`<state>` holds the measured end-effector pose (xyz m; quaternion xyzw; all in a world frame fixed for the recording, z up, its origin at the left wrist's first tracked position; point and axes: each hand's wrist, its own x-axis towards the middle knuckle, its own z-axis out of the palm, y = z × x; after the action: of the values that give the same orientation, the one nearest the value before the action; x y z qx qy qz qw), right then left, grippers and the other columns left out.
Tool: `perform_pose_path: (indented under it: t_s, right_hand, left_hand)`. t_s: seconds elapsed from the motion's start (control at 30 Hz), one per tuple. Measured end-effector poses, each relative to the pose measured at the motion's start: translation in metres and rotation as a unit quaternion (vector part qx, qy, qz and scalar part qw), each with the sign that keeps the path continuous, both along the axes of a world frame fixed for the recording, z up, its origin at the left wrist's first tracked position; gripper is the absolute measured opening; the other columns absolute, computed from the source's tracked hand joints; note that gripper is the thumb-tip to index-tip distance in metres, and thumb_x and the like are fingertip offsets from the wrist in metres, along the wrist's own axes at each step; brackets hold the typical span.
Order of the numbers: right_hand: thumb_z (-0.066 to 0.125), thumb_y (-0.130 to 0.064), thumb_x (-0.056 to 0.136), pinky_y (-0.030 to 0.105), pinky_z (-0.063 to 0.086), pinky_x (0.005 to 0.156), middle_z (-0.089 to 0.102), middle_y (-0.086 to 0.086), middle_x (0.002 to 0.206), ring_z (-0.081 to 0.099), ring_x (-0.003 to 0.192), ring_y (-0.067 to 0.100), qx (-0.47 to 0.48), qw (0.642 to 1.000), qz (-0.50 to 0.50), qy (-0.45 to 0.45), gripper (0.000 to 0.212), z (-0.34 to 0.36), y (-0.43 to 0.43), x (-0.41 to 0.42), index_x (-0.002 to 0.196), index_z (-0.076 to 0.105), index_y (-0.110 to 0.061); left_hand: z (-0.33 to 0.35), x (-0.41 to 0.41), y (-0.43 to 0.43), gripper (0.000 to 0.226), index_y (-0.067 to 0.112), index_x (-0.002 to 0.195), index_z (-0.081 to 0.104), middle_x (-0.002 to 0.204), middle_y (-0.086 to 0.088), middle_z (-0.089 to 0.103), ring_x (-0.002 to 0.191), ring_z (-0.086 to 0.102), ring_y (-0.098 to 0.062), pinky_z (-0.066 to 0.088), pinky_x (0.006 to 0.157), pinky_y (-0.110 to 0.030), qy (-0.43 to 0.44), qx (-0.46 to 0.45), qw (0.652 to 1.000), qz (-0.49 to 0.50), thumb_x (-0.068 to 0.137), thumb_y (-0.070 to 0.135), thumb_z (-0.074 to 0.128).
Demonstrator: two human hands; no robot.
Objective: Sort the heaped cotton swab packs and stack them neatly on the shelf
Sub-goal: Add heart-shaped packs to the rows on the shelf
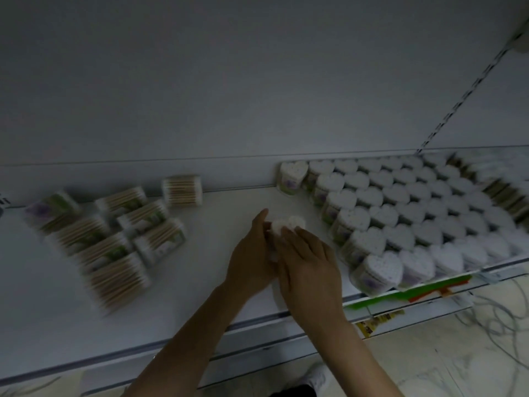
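A heart-shaped cotton swab pack (287, 224) stands on the white shelf (217, 224) in the middle, between both hands. My left hand (252, 259) holds its left side with curled fingers. My right hand (309, 262) lies over its right side, fingers on the pack. To the right, several upright heart-shaped packs (406, 213) stand in neat rows. On the left, several swab packs lying on their sides (111, 239) form a loose heap, blurred by motion.
The shelf's front edge (200, 330) carries price labels (380, 322) at the right. A slotted upright rail (463, 98) runs up the back panel at the right. Loose cables (498, 313) lie on the floor below.
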<state>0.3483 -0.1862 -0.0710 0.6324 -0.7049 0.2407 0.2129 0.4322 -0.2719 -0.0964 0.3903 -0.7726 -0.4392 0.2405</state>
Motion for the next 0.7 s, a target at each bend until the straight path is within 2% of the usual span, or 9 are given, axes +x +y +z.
perform_pose_path:
  t_s: [0.03,0.1,0.2,0.3,0.43,0.53,0.7]
  right_hand:
    - [0.05,-0.018,0.079,0.031,0.035,0.087,0.07,0.003,0.111,0.05,0.111,0.023,-0.002,1.0,-0.008,0.014,0.031,-0.001,-0.004,-0.003,0.097,0.074,-0.015]
    - [0.048,-0.017,0.075,0.032,0.034,0.085,0.069,0.003,0.111,0.048,0.109,0.024,0.008,1.0,-0.016,0.019,0.032,-0.001,-0.014,-0.01,0.094,0.075,-0.016]
    - [0.051,-0.016,0.071,0.035,0.041,0.088,0.066,0.005,0.119,0.058,0.11,0.028,0.075,0.996,-0.047,0.031,0.033,0.0,-0.032,-0.022,0.092,0.075,-0.013]
    - [0.056,-0.016,0.062,0.038,0.049,0.089,0.065,0.008,0.122,0.061,0.113,0.03,0.136,0.988,-0.071,0.012,0.026,0.002,-0.051,-0.03,0.079,0.076,-0.014]
    - [0.06,-0.016,0.064,0.045,0.049,0.09,0.063,0.012,0.125,0.059,0.115,0.034,0.164,0.983,-0.076,-0.007,0.022,0.007,-0.066,-0.034,0.079,0.075,-0.012]
    - [0.065,-0.011,0.066,0.049,0.046,0.095,0.059,0.016,0.129,0.055,0.12,0.038,0.16,0.984,-0.069,-0.031,0.021,0.007,-0.07,-0.036,0.085,0.074,-0.007]
    - [0.067,-0.01,0.064,0.05,0.045,0.096,0.062,0.018,0.124,0.059,0.115,0.038,0.136,0.987,-0.076,-0.034,0.02,0.006,-0.073,-0.039,0.082,0.074,-0.005]
  left_hand:
    - [-0.005,0.0,0.001,0.093,0.034,0.149,0.009,0.13,0.007,0.054,0.114,0.056,-0.012,0.037,0.086,-0.012,-0.014,-0.005,1.0,-0.008,0.082,0.026,0.073]
    - [-0.015,-0.002,0.0,0.103,0.036,0.146,0.0,0.143,0.002,0.047,0.126,0.049,-0.014,0.033,0.093,-0.013,-0.013,-0.021,1.0,-0.005,0.078,0.031,0.077]
    - [-0.019,-0.005,-0.004,0.099,0.024,0.15,0.012,0.147,-0.001,0.04,0.132,0.04,-0.015,0.034,0.102,-0.022,0.035,-0.018,0.998,0.057,0.077,0.025,0.079]
    - [-0.023,-0.003,-0.004,0.089,0.017,0.149,0.024,0.143,-0.006,0.044,0.128,0.044,-0.017,0.041,0.104,-0.034,0.069,-0.026,0.993,0.087,0.079,0.023,0.078]
    - [-0.027,-0.004,-0.007,0.085,0.019,0.148,0.024,0.14,-0.009,0.045,0.123,0.047,-0.018,0.042,0.096,-0.025,0.08,-0.038,0.991,0.103,0.08,0.014,0.076]
    - [-0.026,-0.004,-0.008,0.086,0.02,0.147,0.023,0.139,-0.009,0.045,0.12,0.049,-0.019,0.042,0.093,-0.024,0.08,-0.047,0.99,0.106,0.08,0.012,0.076]
    - [-0.027,-0.003,-0.008,0.082,0.018,0.147,0.027,0.136,-0.006,0.048,0.117,0.05,-0.017,0.043,0.091,-0.024,0.058,-0.066,0.991,0.097,0.081,0.013,0.075]
